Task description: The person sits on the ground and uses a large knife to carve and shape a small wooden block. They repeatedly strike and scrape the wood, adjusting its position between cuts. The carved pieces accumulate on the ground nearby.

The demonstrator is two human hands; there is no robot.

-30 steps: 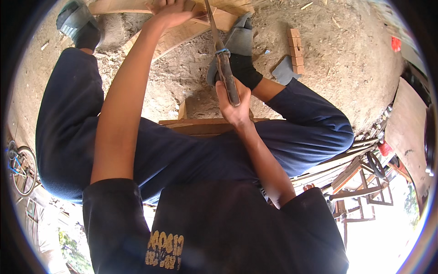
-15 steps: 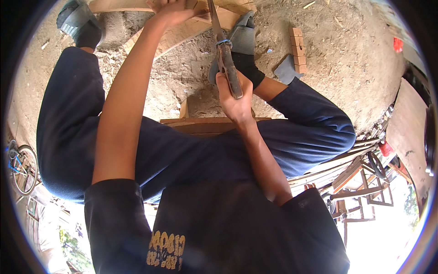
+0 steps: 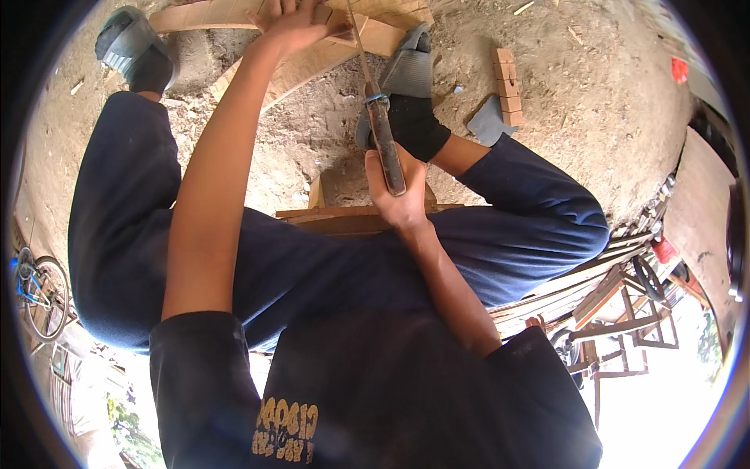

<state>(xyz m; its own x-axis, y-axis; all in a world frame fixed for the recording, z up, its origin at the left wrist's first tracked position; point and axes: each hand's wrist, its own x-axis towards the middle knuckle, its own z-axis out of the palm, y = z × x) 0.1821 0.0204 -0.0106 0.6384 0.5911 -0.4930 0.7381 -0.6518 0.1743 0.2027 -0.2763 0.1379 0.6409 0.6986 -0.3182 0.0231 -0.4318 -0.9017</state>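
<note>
My left hand (image 3: 289, 23) lies spread on a pale wooden board (image 3: 195, 17) at the top of the picture, fingers apart. My right hand (image 3: 398, 187) is wrapped round the worn dark handle of a handsaw (image 3: 383, 141), which has a blue binding near the blade. The thin blade runs up to the board beside my left hand, crossing its end. A second plank (image 3: 305, 70) lies beneath at a slant. My sandalled right foot (image 3: 406, 70) is just right of the blade, close against the wood.
Small stacked wooden blocks (image 3: 508, 86) stand on the dirt right of my foot, beside a grey flat piece (image 3: 484, 121). A wooden plank (image 3: 351, 219) lies under my legs. A bicycle (image 3: 43, 293) is at far left; a wooden frame (image 3: 633, 320) and a large board (image 3: 695, 242) are at right.
My right hand and the saw went forward, away from me, and have now come back toward my body, a little lower than at first. My left hand stays on the board.
</note>
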